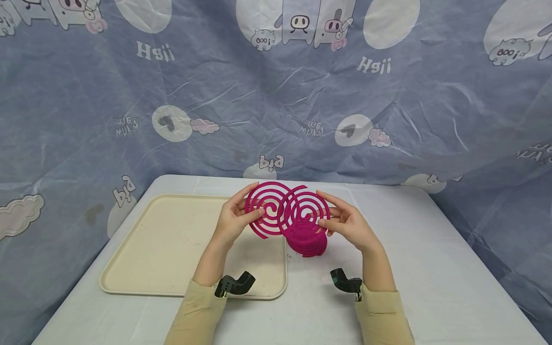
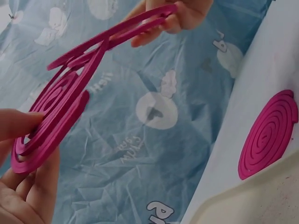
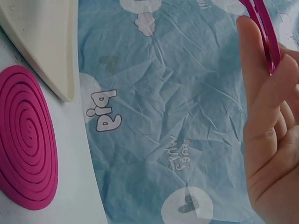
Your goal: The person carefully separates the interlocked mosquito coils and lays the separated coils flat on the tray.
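Two interlocked magenta spiral coils are held above the white table, partly pulled apart. My left hand pinches the left coil with thumb and fingers. My right hand pinches the right coil at its edge. In the left wrist view the right coil stretches up to the right hand. Below the hands a stack of magenta coils lies flat on the table.
A cream tray lies on the table's left half, next to the stack. A blue cartoon-print cloth hangs behind and around the table. Black wrist camera mounts sit on both forearms.
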Available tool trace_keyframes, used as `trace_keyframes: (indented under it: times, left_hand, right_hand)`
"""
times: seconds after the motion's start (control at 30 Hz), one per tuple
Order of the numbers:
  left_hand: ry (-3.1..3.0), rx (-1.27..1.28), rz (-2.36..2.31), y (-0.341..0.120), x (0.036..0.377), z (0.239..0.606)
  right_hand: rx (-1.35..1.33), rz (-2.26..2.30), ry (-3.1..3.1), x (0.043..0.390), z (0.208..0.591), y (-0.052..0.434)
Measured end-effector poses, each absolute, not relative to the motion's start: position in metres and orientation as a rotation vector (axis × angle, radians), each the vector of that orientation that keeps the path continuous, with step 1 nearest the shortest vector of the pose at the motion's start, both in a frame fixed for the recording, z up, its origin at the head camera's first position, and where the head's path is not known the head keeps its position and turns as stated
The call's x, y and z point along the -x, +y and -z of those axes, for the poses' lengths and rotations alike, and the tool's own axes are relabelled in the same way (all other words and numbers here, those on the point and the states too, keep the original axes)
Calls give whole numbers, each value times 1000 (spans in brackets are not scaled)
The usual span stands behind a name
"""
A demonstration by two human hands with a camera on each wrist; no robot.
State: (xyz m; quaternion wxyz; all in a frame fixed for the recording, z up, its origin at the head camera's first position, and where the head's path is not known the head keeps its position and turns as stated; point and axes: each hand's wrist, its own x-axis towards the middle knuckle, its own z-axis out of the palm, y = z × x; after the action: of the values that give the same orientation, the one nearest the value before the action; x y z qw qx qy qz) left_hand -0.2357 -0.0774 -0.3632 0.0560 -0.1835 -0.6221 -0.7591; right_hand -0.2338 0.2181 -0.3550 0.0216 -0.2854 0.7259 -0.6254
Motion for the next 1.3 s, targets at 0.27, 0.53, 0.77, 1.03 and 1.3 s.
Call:
trace_keyframes:
  times: [0.27, 0.53, 0.77, 1.03, 1.3]
  left_hand:
    - [-2027, 766, 2271, -82, 235, 365]
    - [-2012, 700, 2282, -78, 235, 366]
    - [-1701, 375, 2285, -60, 235, 369]
    - [-1763, 434, 2199, -54, 234, 370]
    - [-1818, 595, 2284, -58, 227, 361]
  right_hand:
    - [999, 1734, 2287, 233, 355, 228]
    - [948, 1768, 2321, 234, 356, 230]
    - [660, 2204, 2269, 237, 358, 210]
    - [705, 2383, 2173, 239, 362, 196]
    - [634, 2419, 2211, 239, 361, 201]
